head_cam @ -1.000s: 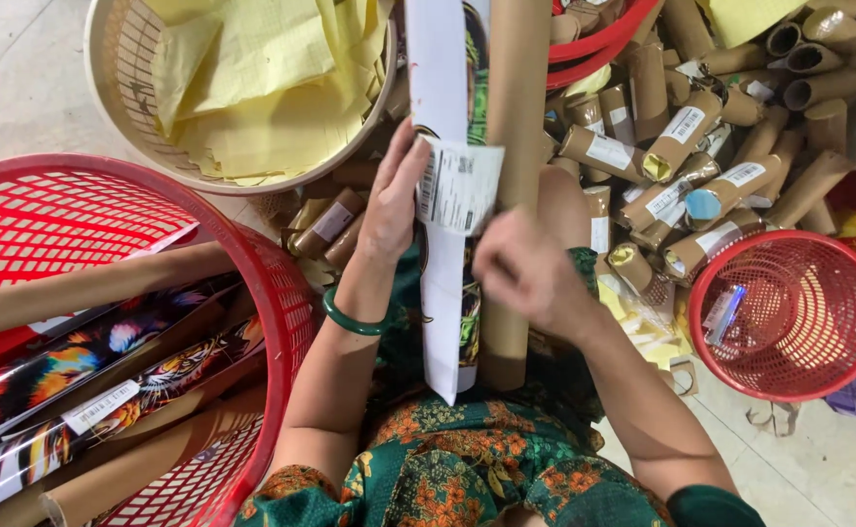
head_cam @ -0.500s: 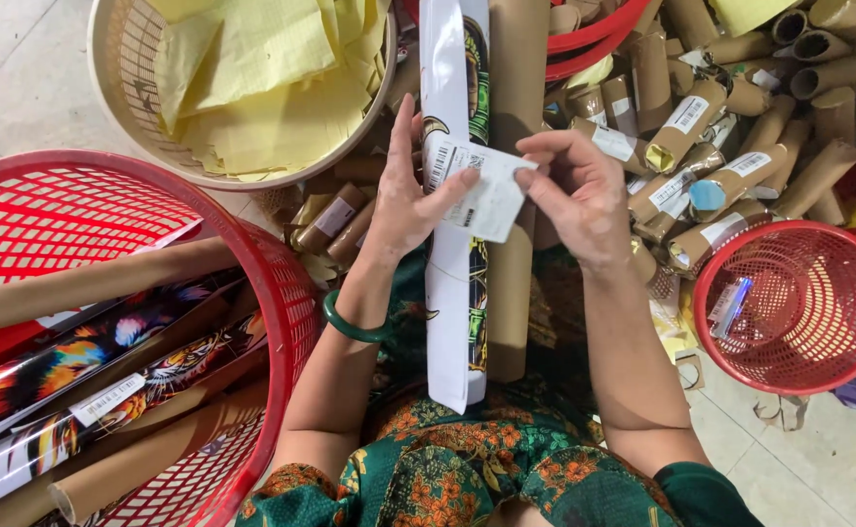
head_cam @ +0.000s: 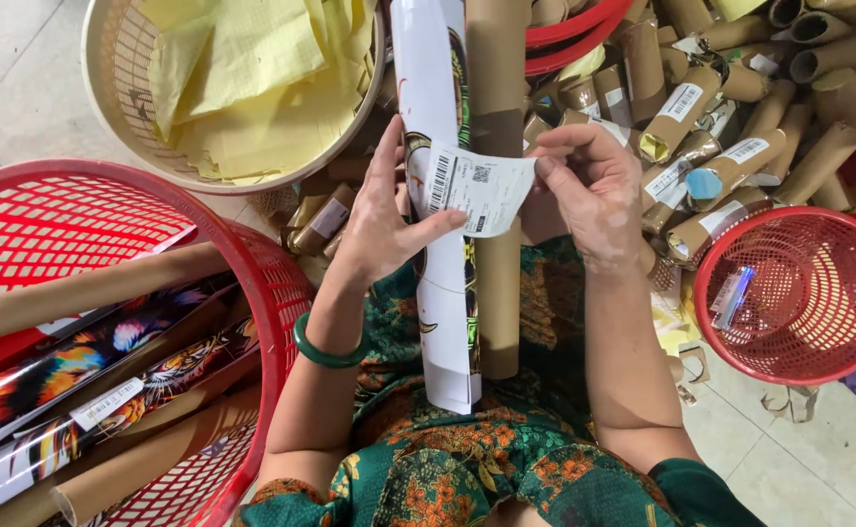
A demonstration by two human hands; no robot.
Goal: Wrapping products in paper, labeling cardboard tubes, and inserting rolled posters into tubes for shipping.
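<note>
Both hands were up in front of the chest: the left hand (head_cam: 381, 229) had its thumb pinching the lower left part of a white barcode label (head_cam: 477, 187), fingers spread up behind it, and the right hand (head_cam: 594, 190) gripped the label's right edge between fingertips and thumb, so the label was stretched between the two.

Around them, biggest first: the large red basket (head_cam: 252, 263) filled the left side, holding long cardboard tubes and rolled colourful prints with labels on them. Above it sat a beige round basket (head_cam: 116, 107) stuffed with yellow backing papers (head_cam: 242, 68). Across the top right lay a heap of short cardboard tubes (head_cam: 740, 127), many already carrying barcode stickers. A small red basket (head_cam: 798, 293) stood at the right on the tiled floor, with a few scraps inside.

Right in the middle, a long brown cardboard tube (head_cam: 496, 293) ran up from the lap, and just to its left, touching it, a rolled white print (head_cam: 442, 332) with dark artwork. The label was held directly in front of these two, covering part of both, so the tube and print stood behind the hands rather than in them. A green bangle (head_cam: 325, 351) sat on the left wrist.
</note>
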